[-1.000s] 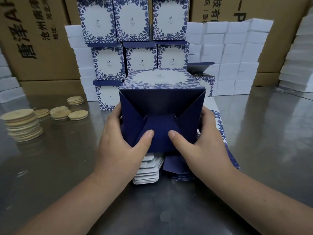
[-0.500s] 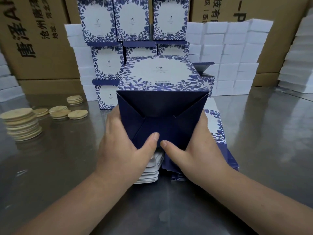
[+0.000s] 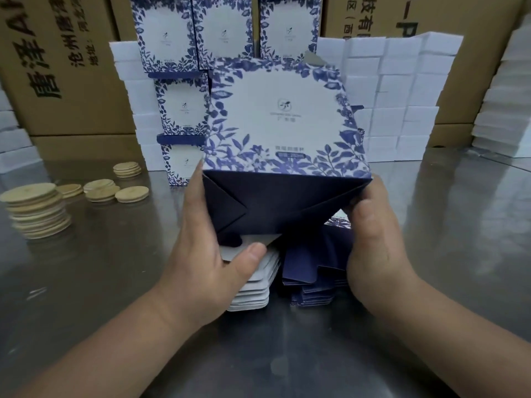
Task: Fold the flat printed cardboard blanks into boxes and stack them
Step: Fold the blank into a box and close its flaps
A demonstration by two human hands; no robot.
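Cardboard box (image 3: 283, 145): blue-leaf print, navy base flaps facing the viewer, held tilted above the table (image 3: 86, 282).
Left hand (image 3: 207, 259): grip closed on the box's left side.
Right hand (image 3: 373, 239): grip closed on its right corner.
Flat blanks (image 3: 313, 274): stacked directly beneath both grips.
Finished boxes (image 3: 181, 110): stacked beyond the grips.

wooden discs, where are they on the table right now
In the head view the wooden discs sit stacked on the steel table, far left of the left hand.
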